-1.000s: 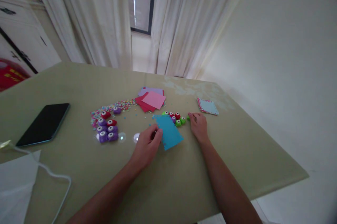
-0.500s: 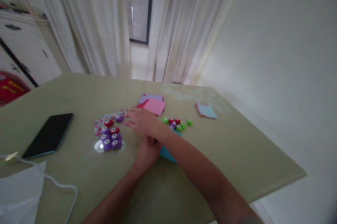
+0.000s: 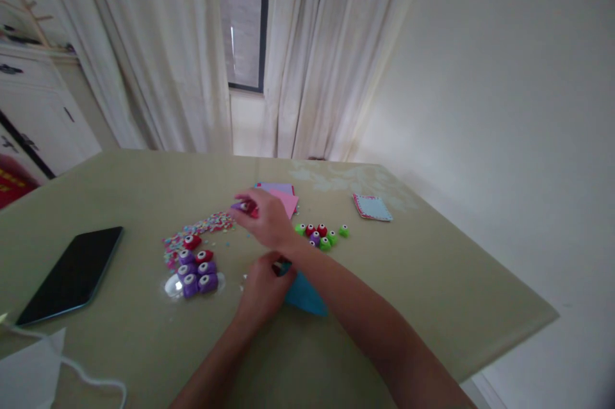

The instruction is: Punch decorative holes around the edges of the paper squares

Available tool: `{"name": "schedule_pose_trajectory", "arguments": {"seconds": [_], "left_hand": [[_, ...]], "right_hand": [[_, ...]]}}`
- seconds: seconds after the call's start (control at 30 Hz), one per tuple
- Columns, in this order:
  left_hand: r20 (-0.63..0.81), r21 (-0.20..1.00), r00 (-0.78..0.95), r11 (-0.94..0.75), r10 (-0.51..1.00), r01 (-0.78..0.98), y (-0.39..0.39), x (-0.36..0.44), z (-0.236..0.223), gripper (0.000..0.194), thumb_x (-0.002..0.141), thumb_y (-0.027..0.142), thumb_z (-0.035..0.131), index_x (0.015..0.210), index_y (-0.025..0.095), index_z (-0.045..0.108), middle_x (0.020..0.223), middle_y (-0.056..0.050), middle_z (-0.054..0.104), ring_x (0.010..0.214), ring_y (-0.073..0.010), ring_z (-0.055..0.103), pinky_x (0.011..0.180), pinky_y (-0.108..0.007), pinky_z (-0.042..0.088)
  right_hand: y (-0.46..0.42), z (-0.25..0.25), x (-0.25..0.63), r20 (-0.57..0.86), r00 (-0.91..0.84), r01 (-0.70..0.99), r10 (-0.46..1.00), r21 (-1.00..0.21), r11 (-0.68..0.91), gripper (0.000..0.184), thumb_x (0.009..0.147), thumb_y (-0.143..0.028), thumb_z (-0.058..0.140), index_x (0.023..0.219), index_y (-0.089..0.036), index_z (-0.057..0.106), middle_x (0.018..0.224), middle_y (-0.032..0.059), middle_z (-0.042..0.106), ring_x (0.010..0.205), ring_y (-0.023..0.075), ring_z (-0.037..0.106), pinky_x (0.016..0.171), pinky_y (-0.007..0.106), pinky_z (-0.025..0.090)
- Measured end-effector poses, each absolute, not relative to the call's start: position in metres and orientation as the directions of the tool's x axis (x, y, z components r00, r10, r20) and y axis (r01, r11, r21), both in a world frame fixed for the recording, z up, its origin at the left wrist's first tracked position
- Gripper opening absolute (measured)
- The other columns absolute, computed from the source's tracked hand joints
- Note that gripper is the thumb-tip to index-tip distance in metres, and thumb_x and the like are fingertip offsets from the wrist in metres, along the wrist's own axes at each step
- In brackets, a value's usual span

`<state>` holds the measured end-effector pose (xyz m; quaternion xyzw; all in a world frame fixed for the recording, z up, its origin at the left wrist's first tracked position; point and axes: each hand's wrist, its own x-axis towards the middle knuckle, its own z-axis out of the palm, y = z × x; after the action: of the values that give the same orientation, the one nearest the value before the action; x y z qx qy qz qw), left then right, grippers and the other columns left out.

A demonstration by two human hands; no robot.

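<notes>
My right hand (image 3: pixel 266 215) is closed in a pinch on a small purple one-eyed figure (image 3: pixel 243 206), held above the table in front of the pink paper sheets (image 3: pixel 288 199). Nearer to me, my left hand (image 3: pixel 266 283) has its fingers curled and the thumb against a bright blue sheet-like piece (image 3: pixel 306 295). My right forearm hides part of that blue piece. To the left stands a cluster of purple and red one-eyed figures (image 3: pixel 207 283). Green, red and purple figures (image 3: pixel 325 243) are grouped beyond my right forearm.
Coloured confetti bits (image 3: pixel 206 224) lie scattered behind the left cluster. A black tablet (image 3: pixel 74 273), a white cable (image 3: pixel 91 380) and white paper (image 3: pixel 29 370) are on the left of the table (image 3: pixel 144 191). A small stack of pale blue squares (image 3: pixel 373 208) lies at the right.
My right hand has closed on the purple figure that stood by the confetti and lifted it away. My left hand remains at the blue piece. The view has shifted slightly.
</notes>
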<state>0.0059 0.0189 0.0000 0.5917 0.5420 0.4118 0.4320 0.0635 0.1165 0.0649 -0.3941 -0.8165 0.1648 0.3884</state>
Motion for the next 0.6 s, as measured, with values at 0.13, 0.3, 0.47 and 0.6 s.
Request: {"name": "schedule_pose_trajectory", "arguments": {"seconds": [0.13, 0.3, 0.47, 0.6], "left_hand": [[0.158, 0.983, -0.206, -0.173, 0.966, -0.056, 0.024, -0.003, 0.004, 0.054, 0.082, 0.043, 0.085, 0.128, 0.021, 0.068, 0.083, 0.000, 0.075, 0.074, -0.0195, 0.069, 0.067, -0.030, 0.056], [-0.153, 0.910, -0.225, 0.049, 0.962, -0.412, 0.032, -0.012, 0.010, 0.080, 0.068, 0.056, 0.094, 0.136, 0.022, 0.066, 0.103, -0.005, 0.081, 0.087, -0.0232, 0.075, 0.075, -0.033, 0.061], [-0.113, 0.962, -0.176, 0.063, 0.978, -0.266, 0.032, -0.014, 0.006, 0.064, 0.064, 0.063, 0.093, 0.109, 0.020, 0.079, 0.104, -0.006, 0.082, 0.097, -0.0263, 0.074, 0.083, -0.033, 0.061], [-0.182, 0.920, -0.255, 0.073, 0.950, -0.386, 0.033, -0.013, 0.001, 0.058, 0.066, 0.056, 0.094, 0.109, 0.022, 0.076, 0.109, -0.004, 0.080, 0.100, -0.0221, 0.073, 0.083, -0.029, 0.061]], "right_hand": [[0.087, 0.060, 0.151, 0.569, 0.060, 0.338, 0.820, -0.785, 0.519, 0.029, 0.097, -0.044, 0.073, 0.114, -0.020, 0.071, 0.098, 0.0046, 0.077, 0.073, 0.0150, 0.069, 0.066, 0.026, 0.055], [0.058, 0.009, 0.207, 0.450, 0.384, 0.177, 0.807, -0.893, 0.414, 0.034, 0.096, -0.050, 0.073, 0.112, -0.021, 0.066, 0.092, 0.0048, 0.074, 0.077, 0.0197, 0.073, 0.071, 0.032, 0.060], [0.050, -0.010, 0.199, 0.261, 0.304, 0.031, 0.916, -0.964, 0.264, 0.037, 0.089, -0.049, 0.079, 0.111, -0.020, 0.071, 0.096, 0.0071, 0.077, 0.084, 0.0208, 0.073, 0.077, 0.033, 0.060], [0.047, 0.000, 0.191, 0.157, 0.258, -0.164, 0.953, -0.965, 0.203, 0.032, 0.088, -0.046, 0.077, 0.105, -0.020, 0.071, 0.096, 0.0058, 0.076, 0.077, 0.0168, 0.068, 0.070, 0.029, 0.056]]}}
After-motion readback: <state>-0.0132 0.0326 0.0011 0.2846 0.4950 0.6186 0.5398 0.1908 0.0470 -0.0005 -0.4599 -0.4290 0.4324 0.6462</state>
